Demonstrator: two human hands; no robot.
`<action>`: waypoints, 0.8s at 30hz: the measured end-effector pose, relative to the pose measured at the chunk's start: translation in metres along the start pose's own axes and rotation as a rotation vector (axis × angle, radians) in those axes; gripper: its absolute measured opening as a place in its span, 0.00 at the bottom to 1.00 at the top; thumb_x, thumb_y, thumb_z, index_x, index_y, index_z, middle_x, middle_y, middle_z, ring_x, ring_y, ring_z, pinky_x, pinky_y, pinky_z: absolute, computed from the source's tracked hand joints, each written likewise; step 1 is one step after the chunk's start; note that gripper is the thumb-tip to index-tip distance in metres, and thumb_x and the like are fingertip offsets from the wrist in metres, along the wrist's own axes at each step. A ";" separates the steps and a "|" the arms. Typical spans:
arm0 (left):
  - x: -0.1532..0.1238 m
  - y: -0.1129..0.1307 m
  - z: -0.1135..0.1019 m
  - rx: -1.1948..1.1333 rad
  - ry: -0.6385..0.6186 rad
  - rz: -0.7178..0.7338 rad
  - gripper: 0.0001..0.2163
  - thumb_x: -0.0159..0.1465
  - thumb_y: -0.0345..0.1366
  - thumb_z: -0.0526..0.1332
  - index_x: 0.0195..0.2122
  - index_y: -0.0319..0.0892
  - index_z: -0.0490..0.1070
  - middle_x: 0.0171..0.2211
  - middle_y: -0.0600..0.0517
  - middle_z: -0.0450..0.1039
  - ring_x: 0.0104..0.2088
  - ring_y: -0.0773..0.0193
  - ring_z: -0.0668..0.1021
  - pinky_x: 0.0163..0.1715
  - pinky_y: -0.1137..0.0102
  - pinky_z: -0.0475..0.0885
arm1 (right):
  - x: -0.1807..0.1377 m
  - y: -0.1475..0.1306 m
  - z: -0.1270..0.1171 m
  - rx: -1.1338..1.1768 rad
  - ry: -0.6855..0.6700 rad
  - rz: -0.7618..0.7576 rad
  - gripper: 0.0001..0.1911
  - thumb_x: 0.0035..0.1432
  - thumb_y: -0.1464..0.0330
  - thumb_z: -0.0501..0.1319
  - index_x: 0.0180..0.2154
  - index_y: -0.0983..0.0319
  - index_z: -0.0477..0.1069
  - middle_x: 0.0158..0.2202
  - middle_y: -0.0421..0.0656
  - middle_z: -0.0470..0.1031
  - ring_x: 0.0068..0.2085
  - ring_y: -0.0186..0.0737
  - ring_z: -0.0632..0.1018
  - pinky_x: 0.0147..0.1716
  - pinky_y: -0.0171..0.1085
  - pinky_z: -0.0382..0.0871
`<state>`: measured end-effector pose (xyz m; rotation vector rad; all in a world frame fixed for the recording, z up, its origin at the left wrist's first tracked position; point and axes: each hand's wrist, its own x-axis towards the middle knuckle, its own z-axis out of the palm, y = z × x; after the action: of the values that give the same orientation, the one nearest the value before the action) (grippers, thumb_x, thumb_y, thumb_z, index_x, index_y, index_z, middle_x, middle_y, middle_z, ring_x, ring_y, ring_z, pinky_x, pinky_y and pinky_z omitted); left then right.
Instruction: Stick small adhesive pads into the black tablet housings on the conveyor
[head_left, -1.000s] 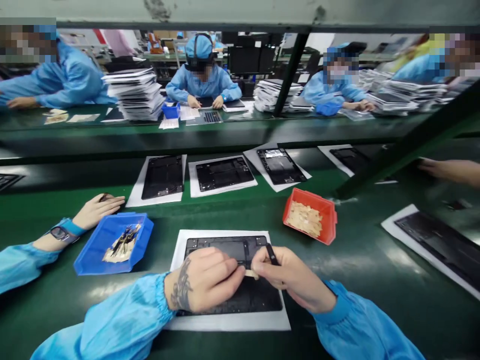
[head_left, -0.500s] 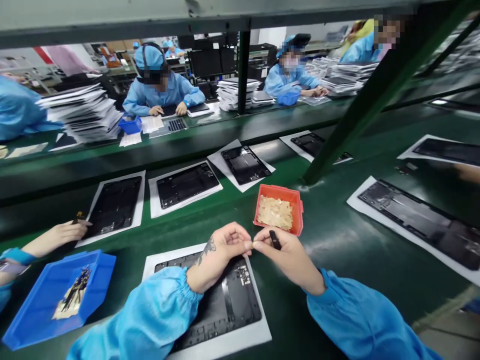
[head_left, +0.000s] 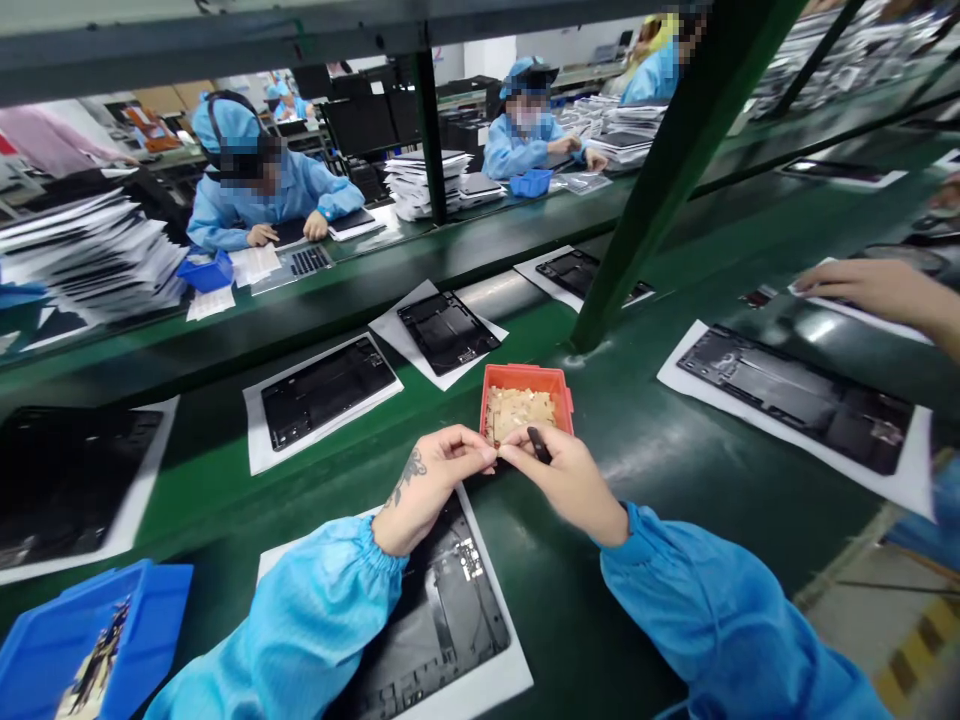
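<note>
My left hand [head_left: 439, 478] and my right hand [head_left: 561, 470] meet fingertip to fingertip, both pinched, at the near rim of a red bin [head_left: 566, 398]. Whatever is between the fingertips is too small to make out. Tucked into my right hand is a short black stick-like tool [head_left: 538, 446], its lower part hidden by the fingers. Small yellowish pieces [head_left: 519, 412] fill the red bin. Under my left forearm, a black tablet housing [head_left: 457, 610] lies on a white sheet [head_left: 501, 680], partly covered by my sleeve.
A blue bin [head_left: 161, 625] with small dark parts stands at lower left. Several black housings on white sheets, one of them a tablet housing [head_left: 799, 395], line the green conveyor. A slanted green post [head_left: 652, 200] rises ahead. A co-worker's hand [head_left: 885, 290] reaches in from the right.
The view has swung right, shifting the scene leftward. My pinched hands now overlap the red bin's near edge. The co-worker's hand at left has left the view; another shows more at right.
</note>
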<state>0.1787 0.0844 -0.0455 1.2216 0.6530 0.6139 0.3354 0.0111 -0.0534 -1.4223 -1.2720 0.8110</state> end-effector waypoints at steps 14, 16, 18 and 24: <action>0.061 -0.009 0.006 0.610 0.232 0.402 0.08 0.56 0.35 0.64 0.21 0.41 0.71 0.28 0.53 0.66 0.35 0.62 0.69 0.43 0.65 0.65 | 0.018 0.025 -0.029 0.097 0.447 -0.058 0.08 0.58 0.62 0.62 0.35 0.60 0.70 0.32 0.39 0.72 0.33 0.37 0.73 0.35 0.35 0.67; 0.065 -0.009 0.010 0.655 0.159 0.412 0.04 0.56 0.30 0.62 0.26 0.43 0.75 0.30 0.52 0.67 0.37 0.61 0.70 0.44 0.65 0.64 | 0.018 0.024 -0.028 0.099 0.435 -0.055 0.08 0.57 0.62 0.63 0.35 0.60 0.70 0.32 0.39 0.72 0.33 0.37 0.73 0.35 0.35 0.67; 0.063 -0.007 0.011 0.643 0.091 0.420 0.09 0.57 0.28 0.59 0.35 0.44 0.77 0.34 0.51 0.69 0.39 0.61 0.71 0.45 0.66 0.65 | 0.017 0.020 -0.027 0.101 0.402 -0.040 0.09 0.57 0.62 0.63 0.35 0.60 0.70 0.32 0.40 0.72 0.32 0.37 0.73 0.34 0.35 0.68; 0.041 0.002 0.011 0.022 -0.132 0.069 0.08 0.59 0.39 0.63 0.32 0.38 0.75 0.27 0.52 0.69 0.29 0.67 0.71 0.32 0.72 0.65 | 0.014 0.013 -0.025 0.082 0.253 0.016 0.13 0.57 0.57 0.62 0.35 0.62 0.70 0.28 0.41 0.70 0.28 0.38 0.72 0.27 0.35 0.67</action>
<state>0.2135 0.1079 -0.0459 1.2978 0.5097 0.5787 0.3656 0.0191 -0.0577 -1.4214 -1.0248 0.6624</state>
